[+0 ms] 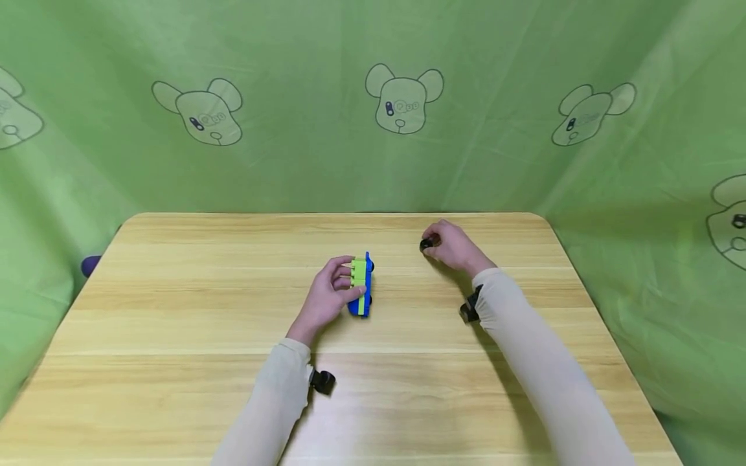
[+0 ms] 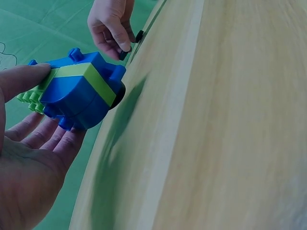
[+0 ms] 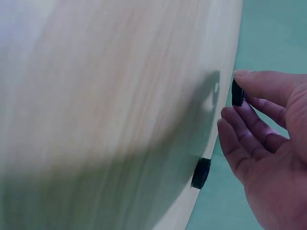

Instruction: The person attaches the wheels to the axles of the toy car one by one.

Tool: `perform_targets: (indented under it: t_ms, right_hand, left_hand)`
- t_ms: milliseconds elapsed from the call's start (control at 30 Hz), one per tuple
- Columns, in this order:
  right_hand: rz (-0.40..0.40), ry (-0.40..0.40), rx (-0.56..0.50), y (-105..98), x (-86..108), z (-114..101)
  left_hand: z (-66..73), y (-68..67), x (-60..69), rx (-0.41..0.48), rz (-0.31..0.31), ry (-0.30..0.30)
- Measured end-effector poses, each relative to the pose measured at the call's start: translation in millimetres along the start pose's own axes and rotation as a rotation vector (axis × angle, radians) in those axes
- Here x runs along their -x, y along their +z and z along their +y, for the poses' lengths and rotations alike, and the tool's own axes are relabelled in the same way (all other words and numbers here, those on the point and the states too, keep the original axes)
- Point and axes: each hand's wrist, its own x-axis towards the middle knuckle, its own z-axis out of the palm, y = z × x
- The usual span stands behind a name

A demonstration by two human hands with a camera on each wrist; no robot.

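My left hand point(image 1: 327, 296) holds a blue and lime-green toy car point(image 1: 359, 285) of building bricks, thumb on one side and fingers on the other. In the left wrist view the toy car point(image 2: 79, 88) is off the table, green studs toward the palm, a dark wheel partly showing at its lower edge. Further back on the right, my right hand point(image 1: 456, 249) pinches a small black wheel point(image 3: 237, 93) between thumb and fingertips. A second black wheel point(image 3: 201, 173) stands on the table below those fingers.
A wooden table point(image 1: 175, 310) with rounded far corners lies under both hands. Green curtain point(image 1: 326, 149) with printed bear heads hangs round its back and sides. Something purple point(image 1: 90, 265) shows beyond the left edge. Each wrist wears a small black camera point(image 1: 323, 382).
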Motion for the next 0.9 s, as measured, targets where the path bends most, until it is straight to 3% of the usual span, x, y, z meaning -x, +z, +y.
perform_targets:
  t_ms: [567, 900]
  right_hand:
    - [0.055, -0.048, -0.017, -2.2, 24.5, -11.0]
    - [0.072, -0.077, -0.115, -1.7, 39.9, -26.9]
  left_hand:
    - [-6.5, 2.6, -1.9, 0.015, 0.012, 0.009]
    - [-8.2, 4.3, -3.1, 0.004, 0.018, 0.010]
